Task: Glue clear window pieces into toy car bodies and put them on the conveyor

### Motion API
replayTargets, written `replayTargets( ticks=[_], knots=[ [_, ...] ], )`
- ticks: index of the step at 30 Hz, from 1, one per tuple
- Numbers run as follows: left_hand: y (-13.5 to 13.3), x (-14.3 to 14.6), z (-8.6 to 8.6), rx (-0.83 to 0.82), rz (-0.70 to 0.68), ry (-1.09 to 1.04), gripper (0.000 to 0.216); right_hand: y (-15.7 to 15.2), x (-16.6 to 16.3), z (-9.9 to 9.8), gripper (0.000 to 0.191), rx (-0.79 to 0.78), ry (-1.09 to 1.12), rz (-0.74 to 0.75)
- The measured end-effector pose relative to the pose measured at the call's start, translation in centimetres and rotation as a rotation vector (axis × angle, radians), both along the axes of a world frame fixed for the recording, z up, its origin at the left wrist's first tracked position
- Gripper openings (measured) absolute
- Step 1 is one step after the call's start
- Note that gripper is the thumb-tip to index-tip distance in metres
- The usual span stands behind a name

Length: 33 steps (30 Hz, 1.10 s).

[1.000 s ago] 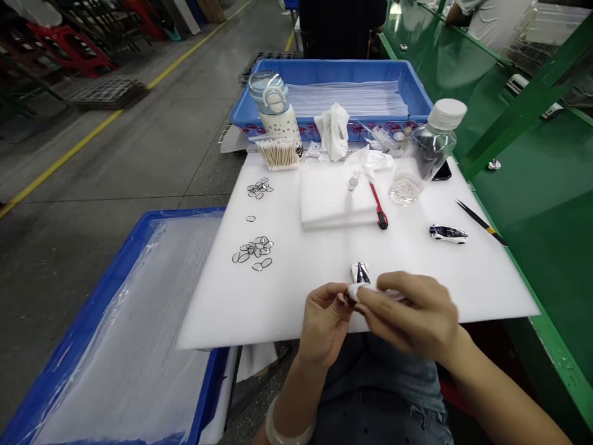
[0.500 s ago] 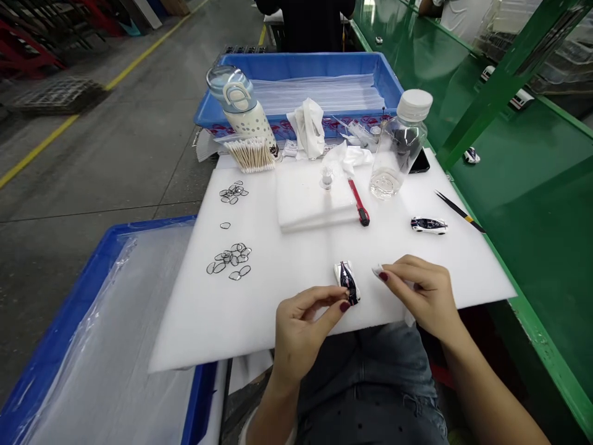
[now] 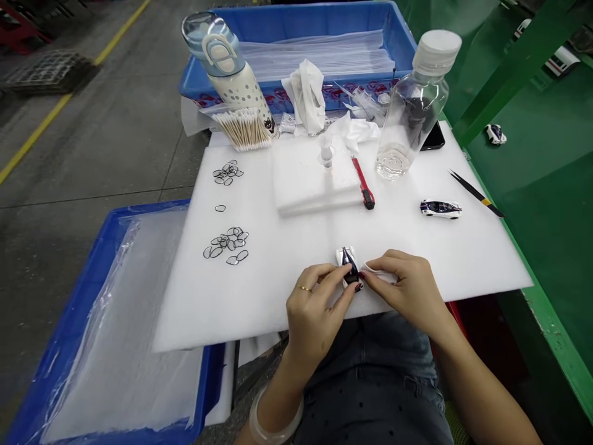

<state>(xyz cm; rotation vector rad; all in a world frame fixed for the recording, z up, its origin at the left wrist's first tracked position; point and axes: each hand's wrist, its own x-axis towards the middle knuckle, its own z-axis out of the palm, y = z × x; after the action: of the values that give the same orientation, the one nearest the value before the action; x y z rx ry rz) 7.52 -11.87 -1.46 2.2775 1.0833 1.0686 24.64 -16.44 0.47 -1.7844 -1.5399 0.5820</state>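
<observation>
Bright, even light across the scene, a soft shadow under the right hand (image 3: 407, 293), hard glare on the bottle (image 3: 410, 105), and the frame's edges bowing outward!

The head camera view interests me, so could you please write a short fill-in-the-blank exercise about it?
The left hand, which meets the right hand at a toy car, wears a gold ____.
A craft knife with a ____ body lies on the white foam board.
A second toy car lies to the person's ____ of the knife.

Missing words: ring; red; right.
</observation>
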Motion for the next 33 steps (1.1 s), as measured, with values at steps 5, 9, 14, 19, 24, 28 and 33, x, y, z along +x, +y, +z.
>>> replayTargets(
  ticks=[5,9,14,19,24,28,33],
  knots=[
    [0.3,-0.4,0.1,-0.193,0.016,-0.032,0.025,0.2,0.1,0.1,0.014,-0.009,-0.026,0.012],
    [0.4,-0.4,0.2,-0.239,-0.002,-0.033,0.025,0.2,0.0,0.1,0.014,-0.001,-0.037,0.000],
    [0.6,-0.2,0.2,-0.226,0.003,-0.038,0.025,0.2,-0.2,0.2,0.016,-0.019,-0.019,-0.018],
    [0.6,-0.2,0.2,-0.246,-0.004,-0.035,0.028,0.3,-0.7,0.0,0.020,-0.066,-0.050,-0.069],
    [0.9,-0.5,0.7,-0.282,-0.018,-0.015,0.031,0.3,-0.7,-0.3,0.019,-0.032,-0.069,-0.091],
    [2.1,-1.0,1.1,-0.277,-0.261,0.120,0.066,-0.1,0.1,-0.2,0.013,0.077,0.150,-0.082],
    [2.9,-0.4,0.5,-0.150,-0.182,0.101,0.049,-1.1,0.7,-0.3,0.008,0.242,0.159,-0.111]
  ],
)
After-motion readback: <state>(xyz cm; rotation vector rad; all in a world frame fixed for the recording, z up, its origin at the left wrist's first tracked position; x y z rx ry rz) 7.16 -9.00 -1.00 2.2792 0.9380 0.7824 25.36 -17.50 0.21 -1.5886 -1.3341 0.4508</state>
